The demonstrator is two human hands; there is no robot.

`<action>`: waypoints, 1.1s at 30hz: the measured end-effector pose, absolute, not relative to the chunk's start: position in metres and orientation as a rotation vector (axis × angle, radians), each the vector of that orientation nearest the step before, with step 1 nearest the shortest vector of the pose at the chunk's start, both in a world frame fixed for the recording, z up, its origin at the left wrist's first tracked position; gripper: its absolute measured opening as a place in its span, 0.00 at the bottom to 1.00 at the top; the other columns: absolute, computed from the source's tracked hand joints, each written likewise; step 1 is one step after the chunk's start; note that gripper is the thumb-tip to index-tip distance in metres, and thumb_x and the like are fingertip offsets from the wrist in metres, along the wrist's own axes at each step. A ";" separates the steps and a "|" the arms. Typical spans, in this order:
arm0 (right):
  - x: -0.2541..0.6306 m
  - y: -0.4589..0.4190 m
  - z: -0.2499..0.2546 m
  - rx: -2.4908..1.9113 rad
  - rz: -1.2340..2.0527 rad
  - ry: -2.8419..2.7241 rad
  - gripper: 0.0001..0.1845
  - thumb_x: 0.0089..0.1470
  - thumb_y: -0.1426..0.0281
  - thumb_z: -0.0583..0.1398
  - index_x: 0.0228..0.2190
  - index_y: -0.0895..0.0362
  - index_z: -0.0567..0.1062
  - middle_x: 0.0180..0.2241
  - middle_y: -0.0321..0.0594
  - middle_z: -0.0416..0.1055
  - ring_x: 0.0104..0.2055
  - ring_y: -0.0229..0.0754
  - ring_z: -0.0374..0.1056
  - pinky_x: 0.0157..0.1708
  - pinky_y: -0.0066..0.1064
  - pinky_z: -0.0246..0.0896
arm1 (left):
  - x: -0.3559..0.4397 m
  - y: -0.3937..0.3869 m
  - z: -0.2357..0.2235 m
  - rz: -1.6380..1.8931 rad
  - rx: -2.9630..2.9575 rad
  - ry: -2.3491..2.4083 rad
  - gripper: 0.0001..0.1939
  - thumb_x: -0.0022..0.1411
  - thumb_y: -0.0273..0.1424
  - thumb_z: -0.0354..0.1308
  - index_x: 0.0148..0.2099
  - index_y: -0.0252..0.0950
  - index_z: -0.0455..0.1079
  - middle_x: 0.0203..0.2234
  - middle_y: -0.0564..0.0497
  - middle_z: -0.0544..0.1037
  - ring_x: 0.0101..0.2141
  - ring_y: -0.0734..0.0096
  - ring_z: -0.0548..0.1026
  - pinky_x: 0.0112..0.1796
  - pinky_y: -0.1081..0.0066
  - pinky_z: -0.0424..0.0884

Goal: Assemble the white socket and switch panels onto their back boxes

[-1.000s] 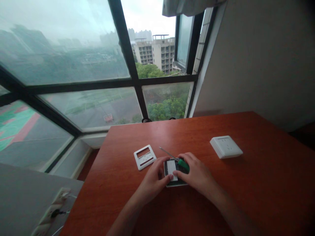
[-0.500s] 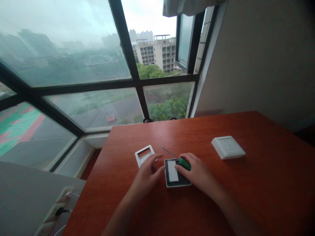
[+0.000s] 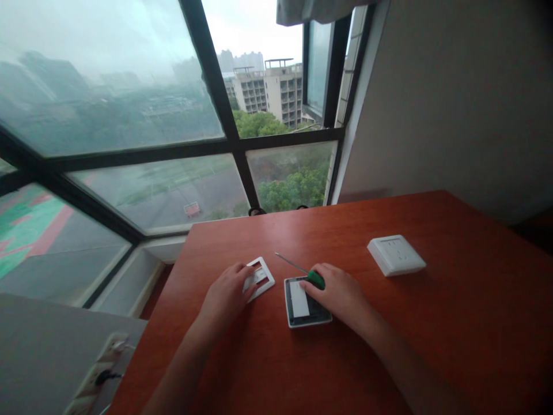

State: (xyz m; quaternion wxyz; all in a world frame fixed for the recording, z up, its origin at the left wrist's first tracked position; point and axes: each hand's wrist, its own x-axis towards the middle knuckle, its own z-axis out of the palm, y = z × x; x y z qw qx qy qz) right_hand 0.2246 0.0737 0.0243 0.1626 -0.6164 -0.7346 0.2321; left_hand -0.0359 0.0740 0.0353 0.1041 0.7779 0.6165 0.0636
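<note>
White faceplate [image 3: 259, 275]: on worktop [image 3: 345, 230], left of switch box [image 3: 299, 300], partly hidden under left hand [image 3: 227, 293]; curled over it, can't tell if gripping. Green-handled screwdriver [image 3: 317, 280]: gripped in right hand [image 3: 340, 289], partly covered. Switch box: covered at far right corner.

No text can be read on the frame [image 3: 267, 271] at the left hand [image 3: 227, 294], the box [image 3: 310, 324] by the right hand [image 3: 340, 289], or the socket [image 3: 396, 255] to its right.

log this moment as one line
left hand: touching white frame | right hand: holding green screwdriver at dark-faced panel | table: white socket
</note>
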 end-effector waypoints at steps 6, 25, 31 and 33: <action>0.224 0.076 0.025 -1.762 0.655 -2.105 0.15 0.54 0.55 0.58 0.30 0.53 0.72 0.33 0.39 0.74 0.35 0.43 0.68 0.28 0.31 0.47 | -0.029 0.080 0.041 0.012 2.317 1.838 0.10 0.66 0.34 0.53 0.47 0.38 0.71 0.43 0.45 0.74 0.41 0.61 0.75 0.39 0.67 0.68; 0.226 0.077 0.014 -1.644 0.731 -2.026 0.13 0.54 0.58 0.60 0.28 0.55 0.72 0.31 0.40 0.72 0.34 0.43 0.68 0.32 0.31 0.54 | -0.031 0.074 0.036 0.246 2.596 1.915 0.09 0.68 0.31 0.49 0.39 0.38 0.70 0.34 0.48 0.77 0.34 0.62 0.76 0.30 0.71 0.64; 0.231 0.079 0.014 -1.579 0.758 -1.921 0.11 0.56 0.60 0.59 0.33 0.55 0.74 0.35 0.42 0.74 0.37 0.44 0.69 0.38 0.34 0.59 | -0.024 0.070 0.042 0.785 2.239 1.767 0.08 0.65 0.32 0.49 0.36 0.37 0.68 0.29 0.51 0.74 0.26 0.71 0.73 0.28 0.74 0.66; 0.233 0.080 0.016 -1.559 0.752 -1.874 0.11 0.56 0.61 0.58 0.35 0.56 0.74 0.37 0.43 0.74 0.39 0.45 0.69 0.40 0.35 0.60 | -0.017 0.067 0.046 0.884 2.015 1.627 0.08 0.64 0.33 0.50 0.36 0.36 0.68 0.26 0.52 0.74 0.26 0.72 0.74 0.27 0.75 0.67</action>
